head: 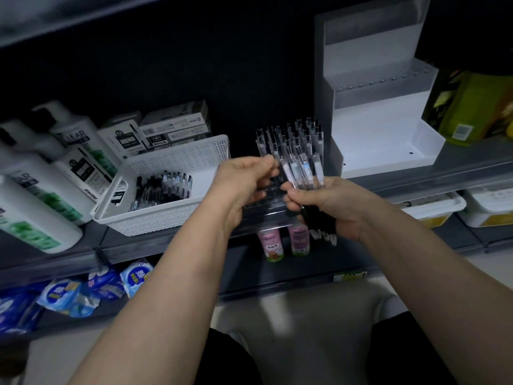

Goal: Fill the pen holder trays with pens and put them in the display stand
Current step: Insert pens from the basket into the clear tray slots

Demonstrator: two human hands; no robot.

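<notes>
A clear pen holder tray (270, 211) stands on the shelf edge at centre, with several clear-barrelled pens (291, 137) upright in its back rows. My right hand (330, 207) grips a bundle of pens (302, 170) just in front of the tray. My left hand (244, 176) pinches the top of one pen from that bundle. A white stepped display stand (383, 126) sits on the shelf to the right, its steps bare. A white perforated basket (172, 207) at left holds several loose pens (163, 187).
Shampoo bottles (41, 173) and pen boxes (172, 126) crowd the shelf's left. A yellow-green package (472, 107) stands right of the stand. Small pink bottles (283, 241) and blue packets (83, 290) sit on lower shelves. White tubs (435, 207) lie at right.
</notes>
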